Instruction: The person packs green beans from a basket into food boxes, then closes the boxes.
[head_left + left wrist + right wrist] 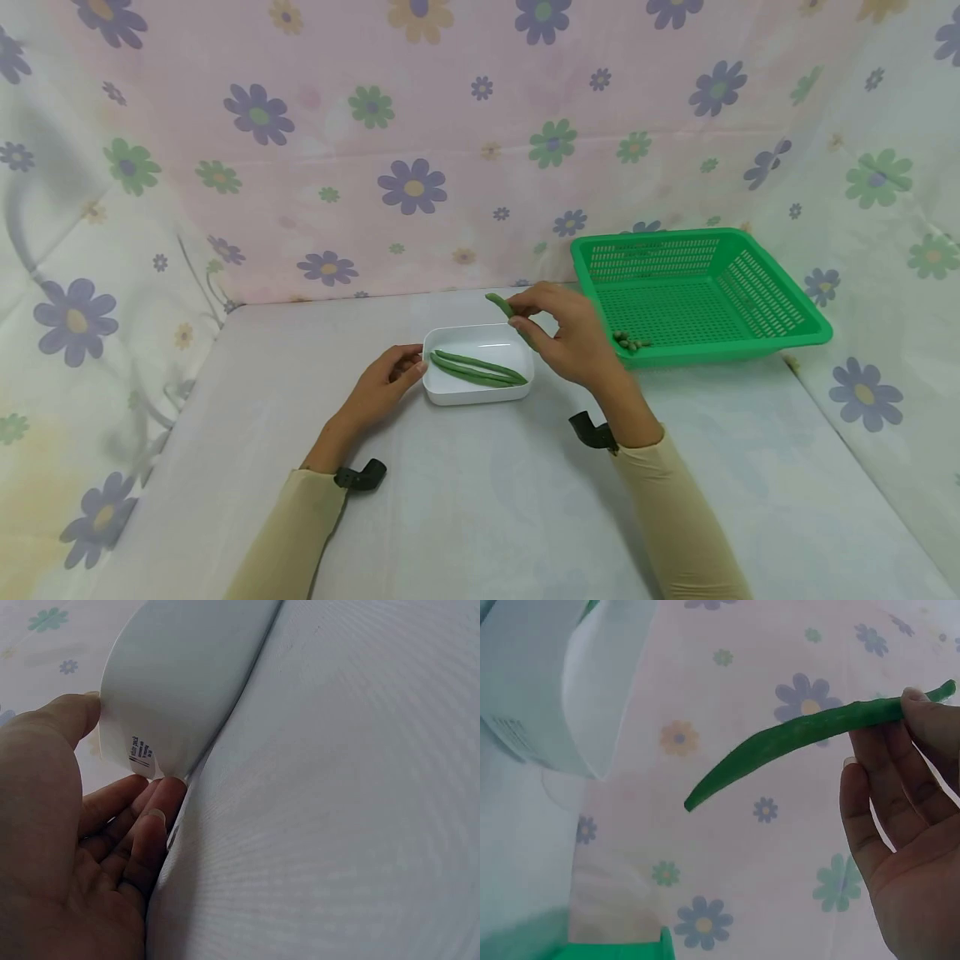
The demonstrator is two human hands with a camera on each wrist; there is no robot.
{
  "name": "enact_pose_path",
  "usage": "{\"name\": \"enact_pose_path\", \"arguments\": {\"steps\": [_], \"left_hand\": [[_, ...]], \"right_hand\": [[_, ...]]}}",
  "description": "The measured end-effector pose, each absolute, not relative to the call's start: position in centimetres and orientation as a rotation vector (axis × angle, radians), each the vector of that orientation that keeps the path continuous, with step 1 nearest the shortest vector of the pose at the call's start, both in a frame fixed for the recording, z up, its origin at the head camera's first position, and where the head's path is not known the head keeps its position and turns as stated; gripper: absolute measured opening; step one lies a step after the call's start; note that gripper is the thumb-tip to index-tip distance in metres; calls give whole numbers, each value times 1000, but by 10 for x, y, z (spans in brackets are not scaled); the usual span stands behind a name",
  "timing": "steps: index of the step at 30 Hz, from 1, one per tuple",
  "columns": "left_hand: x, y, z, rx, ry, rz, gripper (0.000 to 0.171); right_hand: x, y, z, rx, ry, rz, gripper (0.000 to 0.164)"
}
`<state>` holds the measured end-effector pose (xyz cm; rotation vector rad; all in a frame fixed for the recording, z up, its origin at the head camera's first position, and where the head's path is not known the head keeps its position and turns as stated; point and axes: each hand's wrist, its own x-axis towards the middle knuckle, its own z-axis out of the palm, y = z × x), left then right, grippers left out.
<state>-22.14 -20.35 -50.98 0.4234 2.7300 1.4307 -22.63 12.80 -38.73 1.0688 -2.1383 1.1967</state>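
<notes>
My left hand [385,383] holds the left end of a small white dish [480,398]. In the left wrist view its thumb is at the rim and its curled fingers sit low against the dish's wall [180,682]. Two long green beans [480,367] lie side by side inside the dish. Above the dish's right end, my right hand [566,333] pinches another green bean [499,303] between thumb and fingers. The right wrist view shows this bean [780,742] slightly curved, its longer part sticking out from the fingertips.
To the right stands a green slotted basket [780,304], with several small greenish pieces [628,341] in its near left corner. A pale cloth covers the table [465,500]. Flower-patterned curtains [450,100] hang behind and on both sides.
</notes>
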Motion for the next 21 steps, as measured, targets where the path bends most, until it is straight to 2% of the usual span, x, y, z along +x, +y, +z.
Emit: {"name": "enact_pose_path", "arguments": {"steps": [21], "left_hand": [[-223,-204,-512,429,2745,1411,50]], "right_hand": [[-239,90,-428,1068,-2141,1274,19]]}}
